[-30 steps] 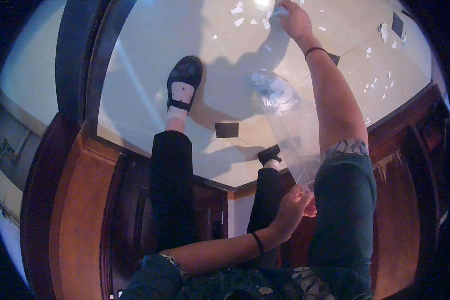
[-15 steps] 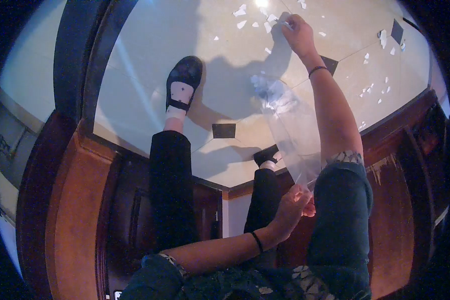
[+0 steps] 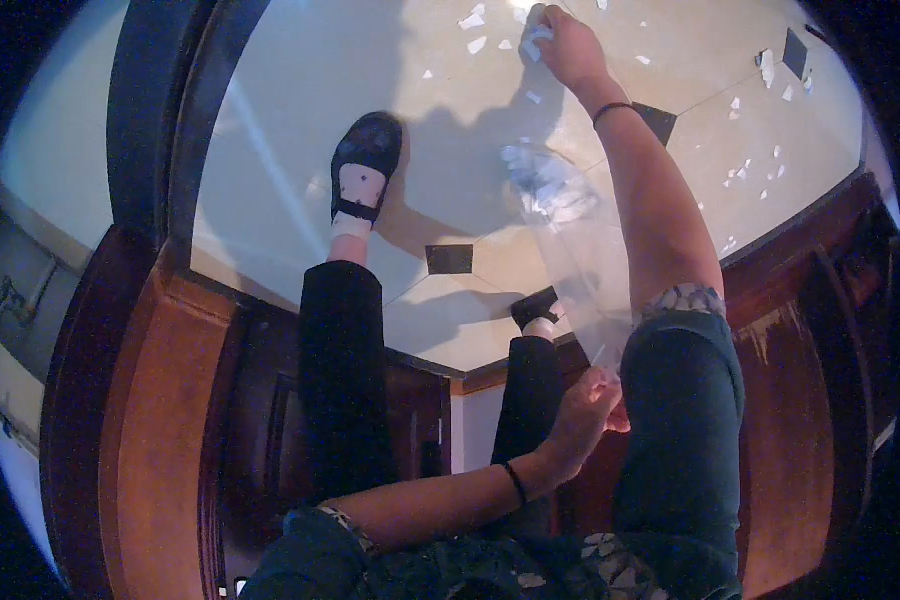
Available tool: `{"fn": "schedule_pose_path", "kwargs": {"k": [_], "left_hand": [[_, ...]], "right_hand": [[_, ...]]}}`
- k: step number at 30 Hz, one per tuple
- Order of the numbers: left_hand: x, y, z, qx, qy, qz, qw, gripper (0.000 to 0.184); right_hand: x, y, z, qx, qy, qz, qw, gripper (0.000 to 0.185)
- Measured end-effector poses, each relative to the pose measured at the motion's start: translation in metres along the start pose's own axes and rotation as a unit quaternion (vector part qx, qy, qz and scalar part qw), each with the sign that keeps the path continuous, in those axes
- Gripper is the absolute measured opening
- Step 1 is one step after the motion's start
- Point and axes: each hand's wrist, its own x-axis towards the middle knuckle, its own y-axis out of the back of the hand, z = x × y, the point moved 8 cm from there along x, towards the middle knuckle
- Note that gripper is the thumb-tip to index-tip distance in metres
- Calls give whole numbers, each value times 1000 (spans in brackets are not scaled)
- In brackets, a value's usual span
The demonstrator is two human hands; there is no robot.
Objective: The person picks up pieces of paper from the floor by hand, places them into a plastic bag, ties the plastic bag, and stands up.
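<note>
My left hand (image 3: 588, 420) is closed round the gathered top of a clear plastic bag (image 3: 582, 270). The bag hangs away from it, with crumpled whitish bits (image 3: 560, 185) showing in its far end near the floor. My right hand (image 3: 568, 48) is stretched out over the tiles, its thumb and fingers pinched on a small white paper scrap (image 3: 536, 44). More torn scraps lie close by, such as a piece (image 3: 477, 44) to the left of the fingers. The fingertips partly cover what is beneath them.
Scraps are scattered over the tiled floor (image 3: 290, 180), including a cluster (image 3: 766, 66) at the far right. My shoes, one black shoe (image 3: 368, 150) and another (image 3: 537, 308), stand on the tiles. Dark wooden panels (image 3: 790, 420) border the floor at right and left.
My right hand has moved a little left and away from me, among the scraps. My left hand and the bag have hardly moved.
</note>
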Motion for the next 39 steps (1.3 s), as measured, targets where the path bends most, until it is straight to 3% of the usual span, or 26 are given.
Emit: {"fn": "schedule_pose_path", "kwargs": {"k": [3,6,8,9,11,17,28,31,34,36,39], "left_hand": [[0,-4,3,4,-11,-7,1000,17],[-1,-3,4,2,2,-6,1000,16],[-4,-3,7,16,1,3,1000,16],[-5,-2,8,29,0,12,1000,16],[-3,-1,3,11,-1,21,1000,16],[2,5,-12,-24,-25,-10,999,21],[3,8,-16,-10,-10,15,1000,25],[-2,4,-7,-47,-5,3,999,24],[-11,1,4,-10,-8,5,1000,23],[-16,4,10,46,-1,39,998,24],[-3,4,-1,-35,-35,-2,999,25]], "right_hand": [[1,1,9,-55,-4,15,998,23],[-2,8,0,-45,52,54,996,23],[-10,-1,3,-55,-20,-40,997,24],[-14,-1,5,-55,-20,-41,997,24],[-24,14,11,33,-32,59,997,24],[-48,3,4,123,-46,65,989,25],[-45,-16,15,11,-174,70,982,22],[-42,-9,2,-8,-144,104,984,19],[-44,-21,1,43,-162,11,986,17],[-41,-24,-26,73,-32,14,997,22],[-33,-31,-50,88,28,12,996,23]]}}
